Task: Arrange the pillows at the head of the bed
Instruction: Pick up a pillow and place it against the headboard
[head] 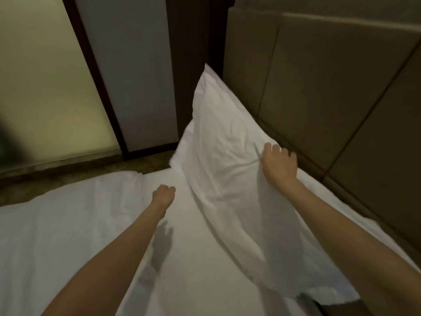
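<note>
A white pillow (223,156) leans tilted against the padded headboard (341,99), its far corner pointing up. My right hand (279,161) rests on the pillow's upper right edge with fingers curled over it, gripping the fabric. My left hand (164,196) hovers over the white sheet (193,258) just left of the pillow's lower edge, fingers curled in with nothing in them. Its shadow falls on the sheet below.
A white duvet or second pillow (68,224) lies on the bed's left side. Beyond the bed edge are a strip of patterned floor (141,163), a dark-framed frosted glass panel (45,87) and a grey wall panel (132,76).
</note>
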`<action>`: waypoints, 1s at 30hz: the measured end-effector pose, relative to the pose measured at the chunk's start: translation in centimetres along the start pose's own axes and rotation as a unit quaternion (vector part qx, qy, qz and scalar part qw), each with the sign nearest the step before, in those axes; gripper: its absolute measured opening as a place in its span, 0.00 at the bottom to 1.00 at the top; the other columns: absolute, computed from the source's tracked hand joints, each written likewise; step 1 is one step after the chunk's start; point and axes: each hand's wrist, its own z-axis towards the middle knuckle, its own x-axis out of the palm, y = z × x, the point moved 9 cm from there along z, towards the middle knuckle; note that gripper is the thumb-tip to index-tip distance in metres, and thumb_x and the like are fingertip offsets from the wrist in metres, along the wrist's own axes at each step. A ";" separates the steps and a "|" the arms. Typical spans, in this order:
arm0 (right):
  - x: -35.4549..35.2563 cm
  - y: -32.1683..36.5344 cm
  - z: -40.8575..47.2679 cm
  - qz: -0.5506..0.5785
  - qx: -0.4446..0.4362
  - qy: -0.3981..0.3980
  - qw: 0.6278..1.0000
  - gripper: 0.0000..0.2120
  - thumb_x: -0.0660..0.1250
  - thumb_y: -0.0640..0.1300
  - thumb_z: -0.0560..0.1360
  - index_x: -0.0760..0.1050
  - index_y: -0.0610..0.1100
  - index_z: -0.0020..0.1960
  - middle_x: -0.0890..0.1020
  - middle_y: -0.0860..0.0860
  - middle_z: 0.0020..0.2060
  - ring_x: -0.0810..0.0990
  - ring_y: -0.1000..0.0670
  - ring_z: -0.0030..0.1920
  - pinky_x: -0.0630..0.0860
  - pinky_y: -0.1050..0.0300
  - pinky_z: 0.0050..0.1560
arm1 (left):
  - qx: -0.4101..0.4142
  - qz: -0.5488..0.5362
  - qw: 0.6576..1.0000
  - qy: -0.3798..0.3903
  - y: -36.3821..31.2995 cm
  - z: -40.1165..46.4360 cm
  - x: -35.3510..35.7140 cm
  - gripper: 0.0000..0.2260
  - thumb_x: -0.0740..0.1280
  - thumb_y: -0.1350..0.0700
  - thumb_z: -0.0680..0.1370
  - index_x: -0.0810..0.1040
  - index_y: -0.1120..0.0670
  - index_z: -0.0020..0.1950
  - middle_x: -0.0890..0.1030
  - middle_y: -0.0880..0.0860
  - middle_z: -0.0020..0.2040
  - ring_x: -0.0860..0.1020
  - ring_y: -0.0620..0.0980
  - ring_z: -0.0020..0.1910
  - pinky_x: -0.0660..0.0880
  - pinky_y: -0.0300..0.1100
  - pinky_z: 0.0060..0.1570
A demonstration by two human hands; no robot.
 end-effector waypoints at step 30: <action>6.7 -4.9 -6.0 -0.044 0.037 0.212 0.976 0.19 0.54 0.41 0.77 0.62 0.48 0.68 0.68 0.40 0.64 0.69 0.37 0.62 0.65 0.43 0.61 | 0.039 -0.065 0.997 0.000 2.2 -5.1 -0.6 0.12 0.56 0.59 0.81 0.76 0.59 0.61 0.78 0.59 0.60 0.76 0.54 0.52 0.70 0.43 0.52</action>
